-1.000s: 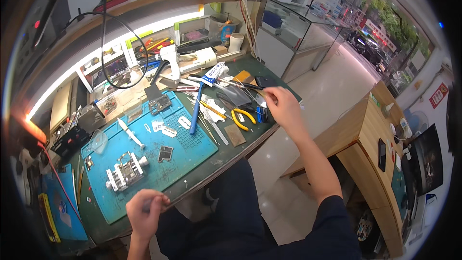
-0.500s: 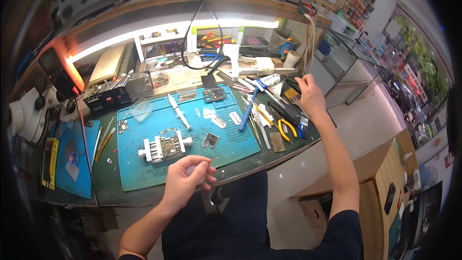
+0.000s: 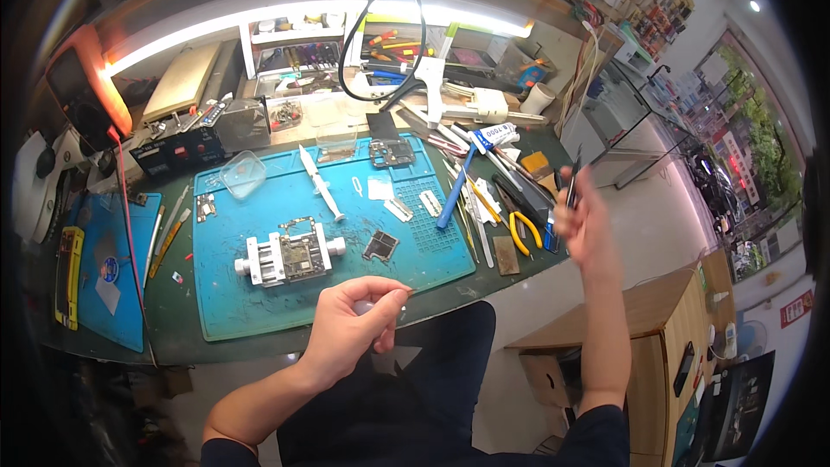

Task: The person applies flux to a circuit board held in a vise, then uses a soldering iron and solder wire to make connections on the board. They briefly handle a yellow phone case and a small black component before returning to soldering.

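Observation:
My left hand [image 3: 356,329] is closed in front of the bench's near edge, thumb against fingertips. A pale, rounded thing [image 3: 363,307] shows partly inside it; its kind is hidden. My right hand [image 3: 588,220], smeared by motion, is raised off the bench's right end. It grips a slim dark pointed tool [image 3: 575,175] with the tip up. On the blue mat [image 3: 259,316] beyond my left hand, a silver clamp fixture [image 3: 268,261] bears a circuit board [image 3: 304,255]. Beside it lies a small dark square board [image 3: 379,246]. A white syringe [image 3: 320,183] lies farther back.
Yellow-handled pliers [image 3: 523,233], a blue brush-like tool [image 3: 456,190], a glue tube [image 3: 494,136] and several thin tools crowd the right side. A clear plastic box [image 3: 243,175] stands at the mat's back left. A black cable [image 3: 348,52] hangs over the bench.
My right hand has drawn back from the tool pile, lifting the slim dark tool. My left hand has shifted slightly right, still closed. The view has moved a little.

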### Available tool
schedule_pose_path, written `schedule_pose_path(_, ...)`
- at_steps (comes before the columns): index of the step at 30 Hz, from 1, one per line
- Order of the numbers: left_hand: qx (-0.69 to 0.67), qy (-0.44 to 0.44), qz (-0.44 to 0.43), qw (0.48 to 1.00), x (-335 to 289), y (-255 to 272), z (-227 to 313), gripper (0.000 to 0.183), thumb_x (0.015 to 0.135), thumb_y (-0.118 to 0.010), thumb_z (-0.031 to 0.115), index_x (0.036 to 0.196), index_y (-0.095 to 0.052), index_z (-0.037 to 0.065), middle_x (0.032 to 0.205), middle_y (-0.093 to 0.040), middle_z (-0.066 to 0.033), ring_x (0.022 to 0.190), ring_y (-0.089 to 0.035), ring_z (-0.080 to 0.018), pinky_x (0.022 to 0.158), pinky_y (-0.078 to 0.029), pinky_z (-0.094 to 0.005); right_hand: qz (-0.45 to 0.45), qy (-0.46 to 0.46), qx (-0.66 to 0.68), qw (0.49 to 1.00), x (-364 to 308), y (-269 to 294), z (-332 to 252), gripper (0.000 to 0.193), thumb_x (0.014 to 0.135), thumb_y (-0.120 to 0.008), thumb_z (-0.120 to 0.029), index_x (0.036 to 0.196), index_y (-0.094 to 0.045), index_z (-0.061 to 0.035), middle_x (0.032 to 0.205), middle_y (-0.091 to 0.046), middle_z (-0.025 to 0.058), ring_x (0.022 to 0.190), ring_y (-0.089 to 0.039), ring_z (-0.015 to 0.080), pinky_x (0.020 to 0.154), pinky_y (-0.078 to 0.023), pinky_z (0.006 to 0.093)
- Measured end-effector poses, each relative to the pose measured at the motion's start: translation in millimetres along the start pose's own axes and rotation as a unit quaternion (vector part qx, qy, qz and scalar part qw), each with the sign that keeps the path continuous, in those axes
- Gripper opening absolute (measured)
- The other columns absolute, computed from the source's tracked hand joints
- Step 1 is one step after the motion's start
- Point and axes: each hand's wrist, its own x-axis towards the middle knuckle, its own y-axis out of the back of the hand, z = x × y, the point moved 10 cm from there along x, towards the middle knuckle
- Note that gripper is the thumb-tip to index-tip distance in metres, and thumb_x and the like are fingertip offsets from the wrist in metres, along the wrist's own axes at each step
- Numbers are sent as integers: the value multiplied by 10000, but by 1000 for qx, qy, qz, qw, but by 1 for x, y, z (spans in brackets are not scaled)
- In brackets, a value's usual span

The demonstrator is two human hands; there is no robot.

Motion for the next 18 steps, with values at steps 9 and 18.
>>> schedule_pose_path(9,-8,43,-7,999,-8,-19,-9,160,959,-656,111,1011,-694,-35,618,-604,-32,406,-491,-70,371,-357,-209,-342,17,-258,903,-171,-96,92,579,875,-461,-34,1453,-449,-10,979,-564,64,908,-584,160,879,-486,304)
schedule_pose_path(18,-5,48,-21,999,-19,-22,-13,198,956,-668,157,1029,-676,-27,628,-617,-31,417,-521,-60,384,-360,-205,-328,49,-392,858,-177,-111,91,453,967,-615,-185,1380,-536,-16,1032,-615,63,964,-594,132,885,-481,288)
